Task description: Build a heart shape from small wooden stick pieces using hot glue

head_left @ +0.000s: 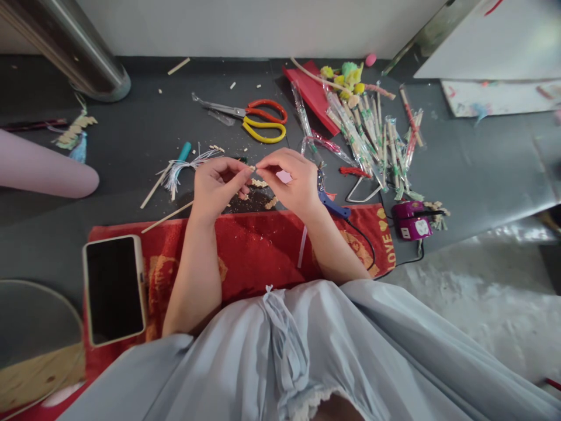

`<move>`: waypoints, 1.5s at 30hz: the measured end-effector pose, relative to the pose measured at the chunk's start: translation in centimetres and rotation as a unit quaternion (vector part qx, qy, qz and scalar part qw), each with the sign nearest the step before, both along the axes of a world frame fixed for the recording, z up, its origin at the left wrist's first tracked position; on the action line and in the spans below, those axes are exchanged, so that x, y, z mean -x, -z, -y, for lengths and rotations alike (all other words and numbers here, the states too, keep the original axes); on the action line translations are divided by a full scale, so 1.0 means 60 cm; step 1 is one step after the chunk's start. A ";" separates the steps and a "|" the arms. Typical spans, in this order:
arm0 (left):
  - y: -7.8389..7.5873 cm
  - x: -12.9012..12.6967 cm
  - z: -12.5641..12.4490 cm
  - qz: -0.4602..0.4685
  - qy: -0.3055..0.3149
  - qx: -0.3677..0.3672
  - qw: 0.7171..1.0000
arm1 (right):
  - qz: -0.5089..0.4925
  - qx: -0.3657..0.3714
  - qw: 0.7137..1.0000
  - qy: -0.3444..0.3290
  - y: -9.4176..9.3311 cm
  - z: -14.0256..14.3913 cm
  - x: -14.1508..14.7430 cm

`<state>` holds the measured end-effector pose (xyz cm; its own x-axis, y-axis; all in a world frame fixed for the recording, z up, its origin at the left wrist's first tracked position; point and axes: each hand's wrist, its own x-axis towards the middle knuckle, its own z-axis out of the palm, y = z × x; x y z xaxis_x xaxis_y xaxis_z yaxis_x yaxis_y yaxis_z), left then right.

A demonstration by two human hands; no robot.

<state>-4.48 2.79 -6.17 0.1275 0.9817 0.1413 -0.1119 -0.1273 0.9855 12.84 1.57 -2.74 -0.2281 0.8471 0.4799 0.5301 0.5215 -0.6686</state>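
Craft workspace, grey worktop point(149, 131), scissors point(239, 112), wrapped sticks point(356, 130)

Scissors point(240, 113) lie beyond the right hand point(302, 182), a heap of sticks point(366, 131) to their right, a small box point(407, 220) before those, and there's the phone point(114, 289), left, on the towel point(258, 248)!

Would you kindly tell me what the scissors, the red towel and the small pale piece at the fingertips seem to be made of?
Scissors: metal blades, judging by their grey sheen; smooth red and yellow handles, probably plastic. 
Red towel: matte fabric, perhaps terry, given its fuzzy-looking surface. 
Pale piece: cream-coloured, possibly wood or straw, but too small to tell.
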 end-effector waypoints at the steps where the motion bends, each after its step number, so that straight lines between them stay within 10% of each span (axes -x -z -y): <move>1: -0.002 0.000 0.000 0.004 0.010 0.000 1.000 | 0.001 -0.002 1.000 -0.007 0.000 -0.001 -0.001; 19: -0.017 0.002 0.006 0.024 0.038 0.041 0.998 | 0.001 -0.081 0.995 -0.055 0.014 -0.009 -0.008; 45: -0.007 -0.002 0.003 0.023 0.009 -0.038 0.999 | -0.142 0.145 0.979 -0.032 0.025 0.000 -0.007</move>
